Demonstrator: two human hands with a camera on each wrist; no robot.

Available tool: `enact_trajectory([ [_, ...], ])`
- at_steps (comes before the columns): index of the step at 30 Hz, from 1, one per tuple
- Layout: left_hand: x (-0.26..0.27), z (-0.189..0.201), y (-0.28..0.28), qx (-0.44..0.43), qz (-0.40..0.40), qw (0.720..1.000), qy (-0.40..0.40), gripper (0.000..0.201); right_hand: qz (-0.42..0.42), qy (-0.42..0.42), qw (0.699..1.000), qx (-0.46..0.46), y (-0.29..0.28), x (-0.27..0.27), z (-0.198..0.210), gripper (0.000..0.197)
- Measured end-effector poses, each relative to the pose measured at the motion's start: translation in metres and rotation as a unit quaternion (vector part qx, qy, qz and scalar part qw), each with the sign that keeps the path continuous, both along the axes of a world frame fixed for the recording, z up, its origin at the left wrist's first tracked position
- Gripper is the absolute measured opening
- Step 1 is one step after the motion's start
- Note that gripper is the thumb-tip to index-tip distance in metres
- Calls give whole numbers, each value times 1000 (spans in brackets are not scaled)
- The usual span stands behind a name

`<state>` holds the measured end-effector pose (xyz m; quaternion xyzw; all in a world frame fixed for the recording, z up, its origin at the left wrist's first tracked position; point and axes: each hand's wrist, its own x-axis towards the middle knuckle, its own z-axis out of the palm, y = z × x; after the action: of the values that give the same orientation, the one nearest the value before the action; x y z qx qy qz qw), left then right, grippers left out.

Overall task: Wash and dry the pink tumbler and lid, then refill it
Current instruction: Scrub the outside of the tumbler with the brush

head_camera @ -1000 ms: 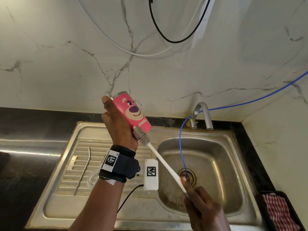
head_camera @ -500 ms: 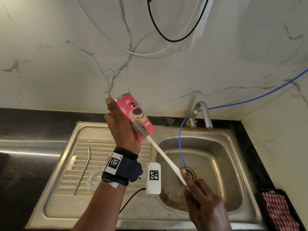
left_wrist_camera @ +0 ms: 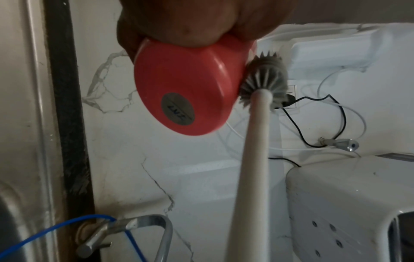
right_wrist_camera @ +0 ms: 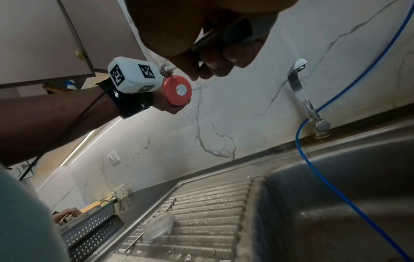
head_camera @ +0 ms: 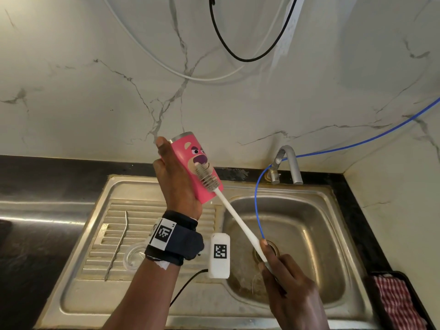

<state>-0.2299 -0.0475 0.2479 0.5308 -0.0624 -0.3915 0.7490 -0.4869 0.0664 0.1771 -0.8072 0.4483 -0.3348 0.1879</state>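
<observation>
The left hand grips the pink tumbler, tilted above the steel sink, while the right hand pinches a white bottle brush, its grey ribbed head against the tumbler's smooth side. A clear round lid and bent metal straw lie on the ridged drainboard.

Sink: dull scratched stainless w/ ribbed drainboard. Wall behind it: smooth veined marble look. Tumbler: glossy pink. Brush: grey bristles, prob. silicone; matt white handle.
</observation>
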Motion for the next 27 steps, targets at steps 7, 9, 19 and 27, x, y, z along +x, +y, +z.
enact_trajectory([
  [7,-5,2,3,6,-23,1000,11,73,-7,-12,1000,19,0,0,5,56],
  [9,-9,2,3,-1,-34,999,4,76,-13,-23,1000,6,-2,5,5,53],
  [19,-5,1,7,7,-69,998,-7,97,4,-37,999,12,9,-2,13,53],
  [27,-4,9,7,1,-69,997,-21,70,40,-2,999,7,18,-6,5,59],
])
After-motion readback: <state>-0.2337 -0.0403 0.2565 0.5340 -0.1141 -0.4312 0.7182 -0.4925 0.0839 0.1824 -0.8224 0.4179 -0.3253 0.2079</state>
